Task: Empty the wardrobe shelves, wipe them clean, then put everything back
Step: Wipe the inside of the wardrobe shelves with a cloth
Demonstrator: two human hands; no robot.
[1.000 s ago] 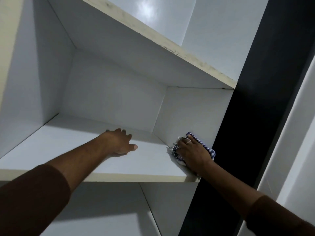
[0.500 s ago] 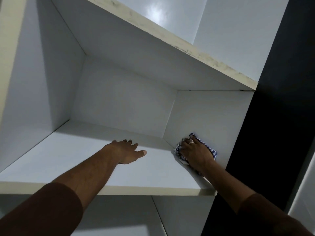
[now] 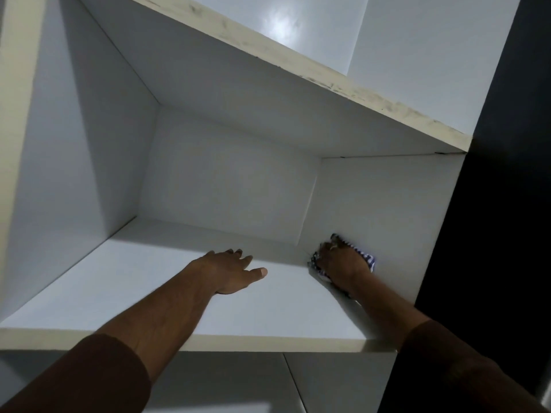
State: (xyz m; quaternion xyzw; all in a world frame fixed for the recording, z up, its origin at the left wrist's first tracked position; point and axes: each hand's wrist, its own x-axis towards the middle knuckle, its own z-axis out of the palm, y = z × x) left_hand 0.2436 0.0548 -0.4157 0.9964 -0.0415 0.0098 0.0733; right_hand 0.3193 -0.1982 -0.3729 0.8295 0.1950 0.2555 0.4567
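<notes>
Wipe phase. Right hand [image 3: 343, 265] presses crumpled blue-and-white checked cloth [image 3: 368, 261] against white right side panel [image 3: 384, 204] of wardrobe, low down, just above corner where panel meets white laminate shelf [image 3: 268, 317]; fingers curled over cloth. Left hand [image 3: 231, 271] flat on shelf mid-span, fingers spread, holds nothing; looks like brace. Shelf bare. Key relation: unwiped shelf top runs left from cloth, long axis left-right. Right hand nearer; next stroke likely drops to shelf, sweeps left toward left hand.
</notes>
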